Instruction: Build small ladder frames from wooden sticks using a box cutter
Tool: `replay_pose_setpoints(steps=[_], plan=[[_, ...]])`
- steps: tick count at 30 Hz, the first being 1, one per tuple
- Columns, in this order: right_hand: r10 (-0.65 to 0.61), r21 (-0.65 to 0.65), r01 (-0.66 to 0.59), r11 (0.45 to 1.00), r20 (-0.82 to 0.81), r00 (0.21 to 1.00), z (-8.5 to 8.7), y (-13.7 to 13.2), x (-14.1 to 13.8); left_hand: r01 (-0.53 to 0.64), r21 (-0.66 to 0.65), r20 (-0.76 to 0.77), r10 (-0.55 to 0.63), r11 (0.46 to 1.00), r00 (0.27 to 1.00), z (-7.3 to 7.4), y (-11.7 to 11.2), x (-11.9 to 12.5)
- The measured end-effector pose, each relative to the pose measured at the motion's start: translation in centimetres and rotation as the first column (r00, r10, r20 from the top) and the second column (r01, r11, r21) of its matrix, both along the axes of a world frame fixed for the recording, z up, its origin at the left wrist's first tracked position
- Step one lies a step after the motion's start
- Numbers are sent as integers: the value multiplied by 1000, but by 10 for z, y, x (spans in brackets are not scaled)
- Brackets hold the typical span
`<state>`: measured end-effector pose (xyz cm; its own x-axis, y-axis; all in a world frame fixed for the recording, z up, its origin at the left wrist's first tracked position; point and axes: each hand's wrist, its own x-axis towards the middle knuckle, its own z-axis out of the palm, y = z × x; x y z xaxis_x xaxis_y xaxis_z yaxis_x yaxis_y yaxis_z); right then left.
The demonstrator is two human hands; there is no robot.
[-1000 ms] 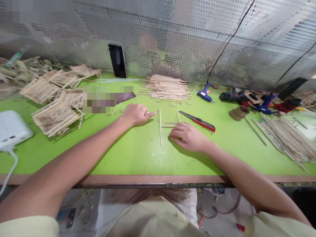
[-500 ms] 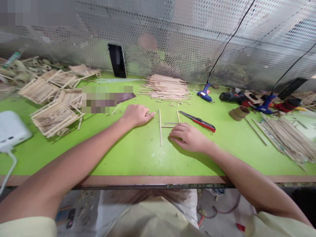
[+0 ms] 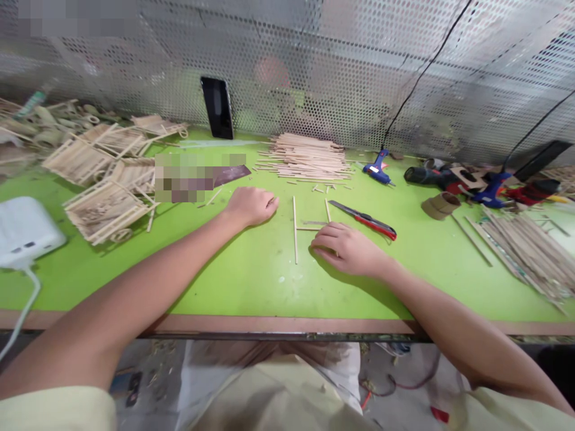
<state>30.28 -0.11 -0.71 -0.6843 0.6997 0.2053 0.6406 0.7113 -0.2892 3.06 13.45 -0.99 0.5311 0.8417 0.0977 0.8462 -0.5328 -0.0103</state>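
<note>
Sticks (image 3: pixel 295 229) laid out mid-table on the green table top (image 3: pixel 251 275): one long piece running near to far, a short crosspiece (image 3: pixel 307 229) reaching right from it, a second upright stick (image 3: pixel 327 210) poking out beyond the right hand (image 3: pixel 348 248). Right hand palm-down, fingers curled and pressed flat on the right part of that stick layout; no closed grasp visible, only pressure from above. Left hand (image 3: pixel 250 205) resting just left of the long stick, fingers loosely bent toward it, possibly with a small stick at the fingertips, though too small to tell. Just right of the layout, a red-handled utility knife (image 3: pixel 368 220). Farther back, a pile of cut sticks (image 3: pixel 308 158), then a blue glue gun (image 3: pixel 377 170) to its right and a dark phone (image 3: pixel 218 108) leaning on the perforated metal screen (image 3: pixel 314 72). Far left, finished stick carts (image 3: pixel 105 206); far right, a bundle of longer sticks (image 3: pixel 525 251). Near left edge, a white box (image 3: pixel 24 230) with a cable.
</note>
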Motion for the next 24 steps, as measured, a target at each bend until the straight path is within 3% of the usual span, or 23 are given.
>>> replay_pose_setpoints(steps=[7,17,24], plan=[[-1,3,1,1000,6,1000,-1,-1,1,-108,26,8,108,994,994,3,19,-18],[11,8,-11,1000,5,1000,0,-1,0,-103,37,135,97,994,986,1,17,-20],[17,-7,-17,1000,-3,1000,3,-1,1,-97,-114,235,121,989,964,11,26,-34]])
